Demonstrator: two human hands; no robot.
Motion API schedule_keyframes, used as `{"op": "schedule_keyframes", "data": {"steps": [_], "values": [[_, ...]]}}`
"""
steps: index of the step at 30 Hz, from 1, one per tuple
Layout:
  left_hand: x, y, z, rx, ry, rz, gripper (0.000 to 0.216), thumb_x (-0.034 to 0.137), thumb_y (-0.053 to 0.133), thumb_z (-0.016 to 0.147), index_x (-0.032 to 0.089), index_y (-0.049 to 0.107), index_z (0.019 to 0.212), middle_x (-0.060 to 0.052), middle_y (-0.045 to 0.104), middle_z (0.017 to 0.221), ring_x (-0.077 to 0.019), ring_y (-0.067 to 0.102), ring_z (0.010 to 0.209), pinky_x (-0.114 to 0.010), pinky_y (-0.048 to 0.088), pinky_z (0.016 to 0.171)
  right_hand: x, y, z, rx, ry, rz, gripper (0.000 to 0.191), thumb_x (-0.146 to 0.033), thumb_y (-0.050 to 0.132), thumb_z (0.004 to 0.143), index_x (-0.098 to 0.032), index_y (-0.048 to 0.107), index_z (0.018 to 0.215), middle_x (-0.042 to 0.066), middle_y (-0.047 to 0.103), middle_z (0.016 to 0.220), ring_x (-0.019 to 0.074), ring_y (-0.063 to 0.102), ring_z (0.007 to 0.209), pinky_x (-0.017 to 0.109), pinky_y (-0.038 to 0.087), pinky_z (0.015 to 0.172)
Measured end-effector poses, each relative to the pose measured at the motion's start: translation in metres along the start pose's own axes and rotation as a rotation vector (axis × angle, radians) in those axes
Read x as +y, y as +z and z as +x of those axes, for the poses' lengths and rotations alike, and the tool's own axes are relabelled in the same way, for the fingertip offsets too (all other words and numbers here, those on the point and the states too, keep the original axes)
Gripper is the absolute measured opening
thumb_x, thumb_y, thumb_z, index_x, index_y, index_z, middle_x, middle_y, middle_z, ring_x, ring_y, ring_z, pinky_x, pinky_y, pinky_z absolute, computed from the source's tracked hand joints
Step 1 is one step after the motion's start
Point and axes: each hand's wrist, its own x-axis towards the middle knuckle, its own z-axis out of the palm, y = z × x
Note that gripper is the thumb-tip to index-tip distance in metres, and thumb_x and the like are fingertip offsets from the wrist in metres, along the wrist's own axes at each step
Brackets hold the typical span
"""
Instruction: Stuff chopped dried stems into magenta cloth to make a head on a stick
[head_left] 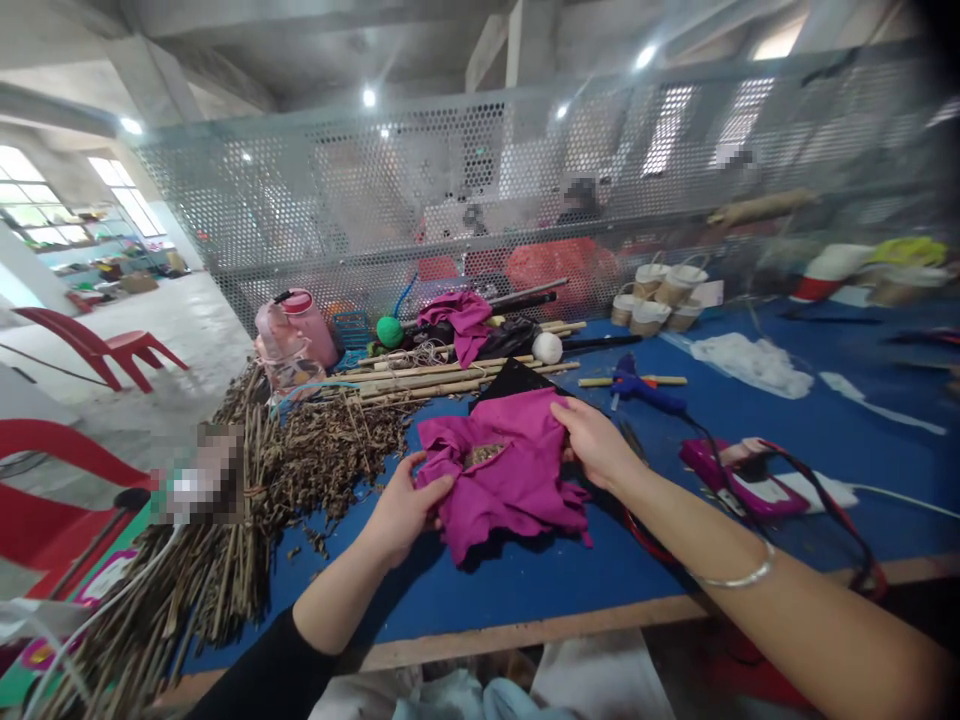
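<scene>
Between my two hands a crumpled magenta cloth [517, 490] is held up just over the blue tabletop. My left hand [409, 505] pinches its left edge, thumb on top. At the upper right corner, my right hand [596, 440] grips the cloth with the thumb over it. A small patch of brownish, dried-looking material [486, 456] shows in the middle of the cloth; I cannot make out exactly what it is. Behind the cloth lies a black flat sheet [514, 378], partly covered.
Bundled dried stalks [225, 560] cover the table's left side. Sticks [450, 380], a green ball [389, 331] and a white ball [547, 347] lie behind. To the right are a blue glue gun [634, 385], a purple device with cables [750, 485], white fluff [750, 362] and several small pots [649, 316].
</scene>
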Motion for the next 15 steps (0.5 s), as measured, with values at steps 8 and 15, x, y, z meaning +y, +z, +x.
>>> {"op": "schedule_keyframes", "data": {"steps": [8, 15], "values": [[0.009, -0.042, -0.002, 0.221, 0.224, 0.815, 0.053, 0.031, 0.057, 0.078, 0.015, 0.043, 0.127, -0.002, 0.056, 0.075, -0.0166, 0.056, 0.062, -0.028, 0.045, 0.056, 0.021, -0.027, 0.011, 0.194, -0.206, -0.407, 0.024, -0.031, 0.061, 0.072, -0.017, 0.058, 0.091, 0.011, 0.064, 0.090, 0.0254, 0.060, 0.085, 0.037, 0.045, 0.078], [0.001, -0.017, -0.015, 0.312, 0.868, 1.258, 0.041, 0.016, 0.047, 0.081, 0.018, 0.053, 0.121, -0.011, 0.049, 0.132, -0.0281, 0.042, 0.122, -0.045, 0.032, 0.105, 0.013, 0.003, -0.065, -0.098, -0.623, -0.824, 0.055, -0.052, 0.061, 0.076, -0.013, 0.057, 0.115, 0.015, 0.065, 0.109, 0.0317, 0.058, 0.099, 0.047, 0.045, 0.087]]}}
